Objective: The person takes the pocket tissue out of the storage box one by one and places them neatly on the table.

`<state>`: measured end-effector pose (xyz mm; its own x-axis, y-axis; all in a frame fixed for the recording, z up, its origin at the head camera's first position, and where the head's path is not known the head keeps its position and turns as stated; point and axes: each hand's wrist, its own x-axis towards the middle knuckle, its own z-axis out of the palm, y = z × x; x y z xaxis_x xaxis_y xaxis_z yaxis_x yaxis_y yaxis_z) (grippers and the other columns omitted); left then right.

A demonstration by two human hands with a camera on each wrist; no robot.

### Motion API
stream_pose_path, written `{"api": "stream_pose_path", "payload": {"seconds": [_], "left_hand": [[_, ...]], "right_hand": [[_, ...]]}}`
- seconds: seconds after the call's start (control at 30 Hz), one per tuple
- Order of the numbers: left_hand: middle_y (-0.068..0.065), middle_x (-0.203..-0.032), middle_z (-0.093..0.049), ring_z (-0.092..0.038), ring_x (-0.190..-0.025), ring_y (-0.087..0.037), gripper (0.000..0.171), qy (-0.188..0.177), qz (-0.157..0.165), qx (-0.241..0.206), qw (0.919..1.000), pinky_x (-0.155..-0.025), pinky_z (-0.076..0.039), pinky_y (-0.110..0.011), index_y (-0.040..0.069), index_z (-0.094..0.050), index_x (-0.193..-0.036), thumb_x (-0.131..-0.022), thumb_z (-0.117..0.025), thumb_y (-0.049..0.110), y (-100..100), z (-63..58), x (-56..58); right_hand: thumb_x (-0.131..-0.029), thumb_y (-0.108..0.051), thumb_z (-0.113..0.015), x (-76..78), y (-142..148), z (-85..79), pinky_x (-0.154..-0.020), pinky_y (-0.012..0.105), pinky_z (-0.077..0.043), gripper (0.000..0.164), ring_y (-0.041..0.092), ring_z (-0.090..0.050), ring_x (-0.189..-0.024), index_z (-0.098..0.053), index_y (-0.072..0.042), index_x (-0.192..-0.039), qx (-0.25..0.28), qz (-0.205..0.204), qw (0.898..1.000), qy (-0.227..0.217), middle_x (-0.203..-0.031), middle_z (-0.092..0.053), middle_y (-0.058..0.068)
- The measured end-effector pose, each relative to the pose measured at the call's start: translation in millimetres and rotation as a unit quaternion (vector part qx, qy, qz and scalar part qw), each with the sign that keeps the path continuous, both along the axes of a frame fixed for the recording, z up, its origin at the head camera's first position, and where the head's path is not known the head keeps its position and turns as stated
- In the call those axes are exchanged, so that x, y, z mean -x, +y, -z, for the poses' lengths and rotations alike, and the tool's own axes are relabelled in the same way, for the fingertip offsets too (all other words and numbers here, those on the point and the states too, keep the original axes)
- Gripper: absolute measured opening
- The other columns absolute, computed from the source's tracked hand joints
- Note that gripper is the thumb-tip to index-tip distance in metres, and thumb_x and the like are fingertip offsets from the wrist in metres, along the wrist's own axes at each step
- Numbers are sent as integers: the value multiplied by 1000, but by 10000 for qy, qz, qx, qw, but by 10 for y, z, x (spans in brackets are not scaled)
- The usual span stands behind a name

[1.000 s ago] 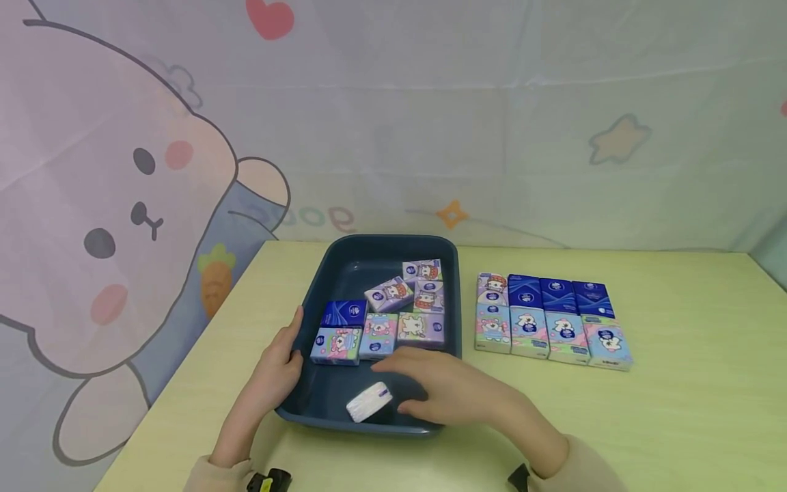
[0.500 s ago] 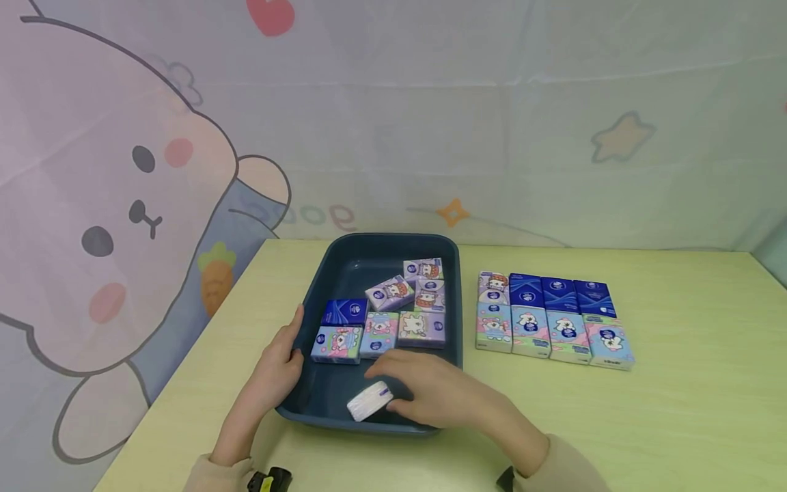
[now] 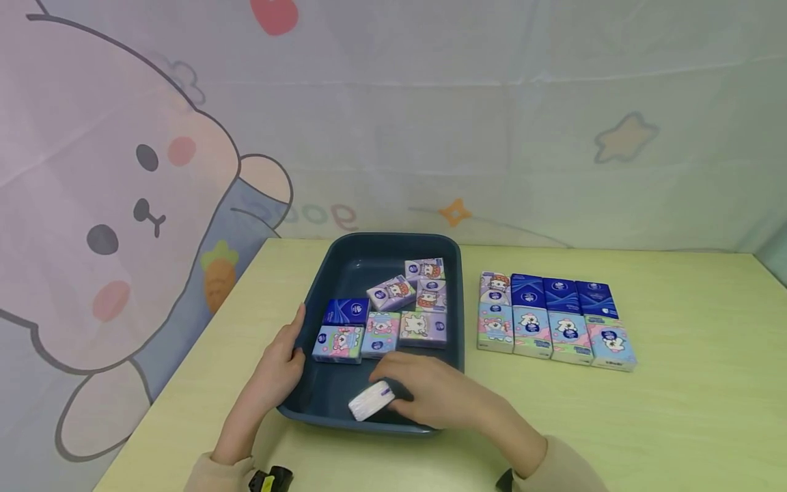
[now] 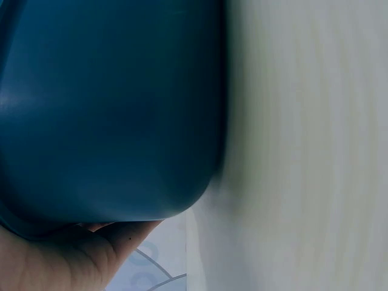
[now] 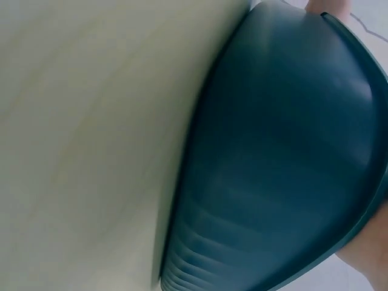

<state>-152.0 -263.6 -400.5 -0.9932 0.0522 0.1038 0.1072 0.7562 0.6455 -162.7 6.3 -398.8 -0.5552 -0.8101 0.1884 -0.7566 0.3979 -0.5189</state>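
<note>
Right hand arches around a white-sided tissue packet at the near end of a dark blue tub, thumb and fingers parted; whether it grips is unclear. The left hand, fingers extended, rests against the tub's left side. Seven printed packets lie farther in.

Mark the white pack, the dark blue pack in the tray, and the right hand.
White pack point(image 3: 371, 402), head view, on its white side.
Dark blue pack point(image 3: 346, 311), head view, on its top.
Right hand point(image 3: 430, 389), head view, on its back.
</note>
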Motion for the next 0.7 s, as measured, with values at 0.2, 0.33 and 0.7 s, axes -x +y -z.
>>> {"api": "stream_pose_path", "payload": {"seconds": [0.2,0.33,0.7], "left_hand": [[-31,-144,-37,-34,-137,-45,66,25,-21,25,10000,-111,-29,-59,1,-13,-153,-92,-37,-8,4,2,2],[-32,-143,-38,-35,-136,-45,66,98,1,41,9999,-110,-30,-60,-1,-14,-153,-91,-38,-8,8,-2,-3],[-32,-143,-38,-35,-136,-45,66,61,-24,38,10000,-110,-30,-60,0,-13,-153,-92,-38,-8,6,-4,-5]], "right_hand": [[-88,-13,-66,5,-3,-1,-85,20,-50,28,6,-57,-92,-63,-18,-115,7,-14,10000,-82,-114,-64,-6],[-89,-13,-66,0,-5,-4,-85,20,-50,27,7,-58,-92,-63,-18,-115,-5,-8,9999,-130,-114,-64,-5],[-91,-20,-64,7,-11,0,-82,18,-49,23,9,-58,-90,-62,-17,-113,31,142,9995,-279,-111,-64,-6]]}}
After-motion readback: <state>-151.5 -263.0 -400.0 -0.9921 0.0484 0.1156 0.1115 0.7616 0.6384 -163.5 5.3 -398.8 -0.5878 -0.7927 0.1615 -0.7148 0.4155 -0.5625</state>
